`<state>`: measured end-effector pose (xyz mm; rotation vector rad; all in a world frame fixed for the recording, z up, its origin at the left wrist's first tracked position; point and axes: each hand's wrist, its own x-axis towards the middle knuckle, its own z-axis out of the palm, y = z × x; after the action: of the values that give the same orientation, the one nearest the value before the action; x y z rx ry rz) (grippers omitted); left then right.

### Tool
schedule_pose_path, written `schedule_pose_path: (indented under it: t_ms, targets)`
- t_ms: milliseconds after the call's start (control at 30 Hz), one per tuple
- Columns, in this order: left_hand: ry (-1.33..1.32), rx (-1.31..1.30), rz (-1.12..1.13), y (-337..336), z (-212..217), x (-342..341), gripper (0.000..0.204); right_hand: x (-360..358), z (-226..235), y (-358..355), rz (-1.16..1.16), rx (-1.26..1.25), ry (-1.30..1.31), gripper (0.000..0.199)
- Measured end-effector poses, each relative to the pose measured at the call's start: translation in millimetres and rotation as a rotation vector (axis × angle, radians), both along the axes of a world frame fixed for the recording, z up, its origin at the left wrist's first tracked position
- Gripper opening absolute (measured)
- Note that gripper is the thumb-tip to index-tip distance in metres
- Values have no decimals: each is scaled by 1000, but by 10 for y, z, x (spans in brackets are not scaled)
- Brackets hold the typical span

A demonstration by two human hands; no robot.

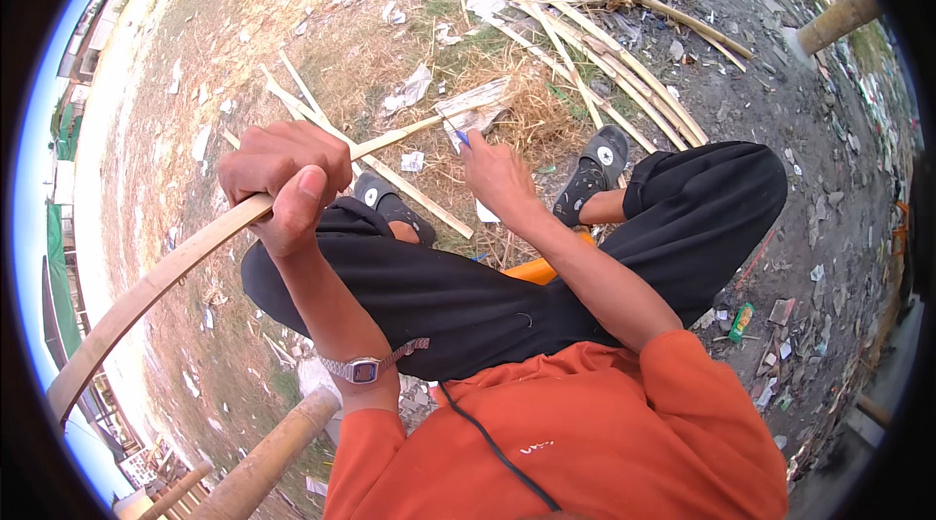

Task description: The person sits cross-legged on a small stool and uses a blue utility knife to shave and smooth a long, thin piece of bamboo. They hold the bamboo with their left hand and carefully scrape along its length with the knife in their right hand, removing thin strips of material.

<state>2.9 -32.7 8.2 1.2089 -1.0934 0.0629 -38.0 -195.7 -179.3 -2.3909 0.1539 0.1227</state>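
My left hand is closed around a long, pale bamboo strip, thumb on top. The strip bends from the lower left through my fist to a pale wooden block on the ground between my feet. My right hand is closed on a small knife, of which a bit of blue handle and a thin blade show. Its blade lies close to the strip's far end; whether they touch, I cannot tell.
Split bamboo strips lie in a loose pile at the far right. More strips cross near my left shoe. Bamboo posts stand at the right and lower left. Litter and dry straw cover the ground.
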Motion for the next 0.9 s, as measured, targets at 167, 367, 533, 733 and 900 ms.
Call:
schedule_pose_path:
  t_ms: [167, 367, 533, 733, 900]
  targets:
    - [-5, 9, -12, 1, -21, -12, 36, 8, 4, -30, -4, 47, -26, 24]
    - [41, -58, 8, -19, 8, -1, 37, 212, -210, -27, -12, 38, -103, 24]
    - [41, -42, -4, -12, 0, -19, 37, 180, -588, -42, -80, 14, 4, 24]
    - [15, -44, 9, -20, -37, 2, 36, 195, -349, 10, -76, 62, 94, 29]
    - [23, -51, 5, -37, 1, 24, 34, 387, -895, -99, -144, 59, 84, 26]
